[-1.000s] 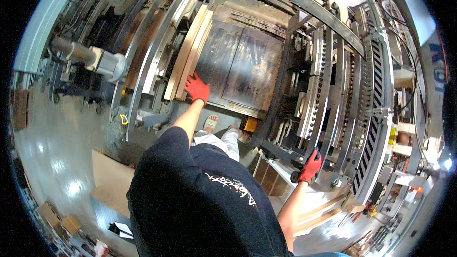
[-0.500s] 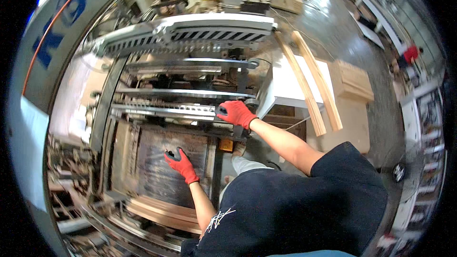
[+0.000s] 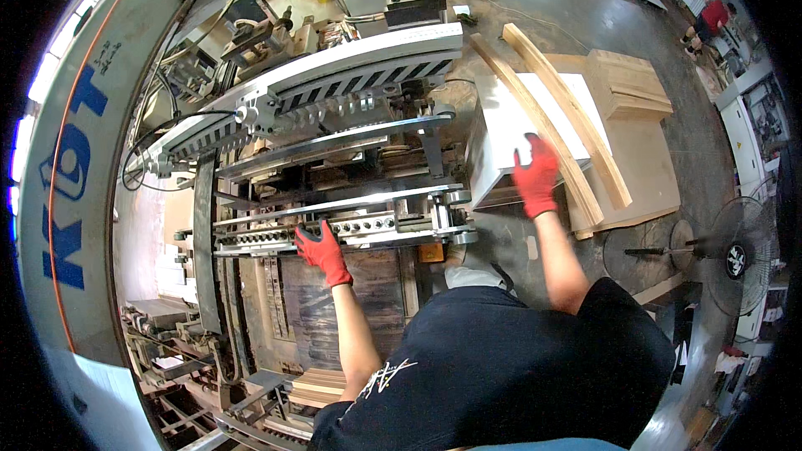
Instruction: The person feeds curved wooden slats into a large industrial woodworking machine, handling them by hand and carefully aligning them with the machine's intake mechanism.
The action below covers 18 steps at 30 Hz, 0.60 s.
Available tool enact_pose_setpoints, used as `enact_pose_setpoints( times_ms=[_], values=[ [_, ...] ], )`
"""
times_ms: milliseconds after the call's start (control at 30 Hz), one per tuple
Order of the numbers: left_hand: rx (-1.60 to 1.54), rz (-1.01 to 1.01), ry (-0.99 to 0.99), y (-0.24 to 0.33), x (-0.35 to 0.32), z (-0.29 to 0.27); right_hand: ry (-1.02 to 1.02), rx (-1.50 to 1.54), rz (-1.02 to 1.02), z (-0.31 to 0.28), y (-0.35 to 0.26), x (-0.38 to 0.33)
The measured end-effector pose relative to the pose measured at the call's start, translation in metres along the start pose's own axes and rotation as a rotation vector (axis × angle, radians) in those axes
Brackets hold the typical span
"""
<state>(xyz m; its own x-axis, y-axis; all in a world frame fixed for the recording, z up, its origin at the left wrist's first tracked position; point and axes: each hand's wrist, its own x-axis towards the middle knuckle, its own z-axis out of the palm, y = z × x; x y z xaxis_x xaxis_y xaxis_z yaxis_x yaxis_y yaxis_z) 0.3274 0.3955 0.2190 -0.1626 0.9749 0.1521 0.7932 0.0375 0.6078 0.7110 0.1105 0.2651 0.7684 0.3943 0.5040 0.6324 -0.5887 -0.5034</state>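
In the head view, two long wooden strips lie side by side, slightly apart, across a white-topped cabinet: the nearer strip (image 3: pixel 555 153) and the farther strip (image 3: pixel 576 121). Their long axes run almost parallel, slanting from upper left to lower right, away from the person's body toward the floor at the top; both look bowed, as straight edges do in this lens. Each strip's ends reach past the white top (image 3: pixel 497 129), the lower ends lying over a brown sheet (image 3: pixel 639 188). The right hand (image 3: pixel 536 175), in a red glove, is just left of the nearer strip, above the white top; its fingers point up the view, slightly parted, with nothing visible between them, and whether it touches the strip cannot be told. The left hand (image 3: pixel 322 257), gloved alike, is at the metal roller bar (image 3: pixel 368 225) of the machine, fingers spread, thumb apart, gripping nothing visible; contact with the bar is unclear. Below that bar lies a dark plate (image 3: pixel 355 305), and near the left forearm a stack of pale wooden strips (image 3: pixel 317 387) lies with its long axis roughly sideways. A stack of boards (image 3: pixel 631 88) rests beyond the cabinet, and a pedestal fan (image 3: pixel 735 259) stands at the right.
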Motion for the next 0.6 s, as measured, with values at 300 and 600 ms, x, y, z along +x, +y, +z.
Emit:
enact_pose_setpoints(
  times_ms=[300,600],
  values=[
    [0.247,0.001,0.101,0.030,-0.003,0.011,-0.002,-0.371,0.261,-0.012,0.119,0.005],
    [0.284,0.090,0.212,0.030,-0.007,0.006,0.339,0.358,0.385,-0.024,0.073,0.034]
  ],
)
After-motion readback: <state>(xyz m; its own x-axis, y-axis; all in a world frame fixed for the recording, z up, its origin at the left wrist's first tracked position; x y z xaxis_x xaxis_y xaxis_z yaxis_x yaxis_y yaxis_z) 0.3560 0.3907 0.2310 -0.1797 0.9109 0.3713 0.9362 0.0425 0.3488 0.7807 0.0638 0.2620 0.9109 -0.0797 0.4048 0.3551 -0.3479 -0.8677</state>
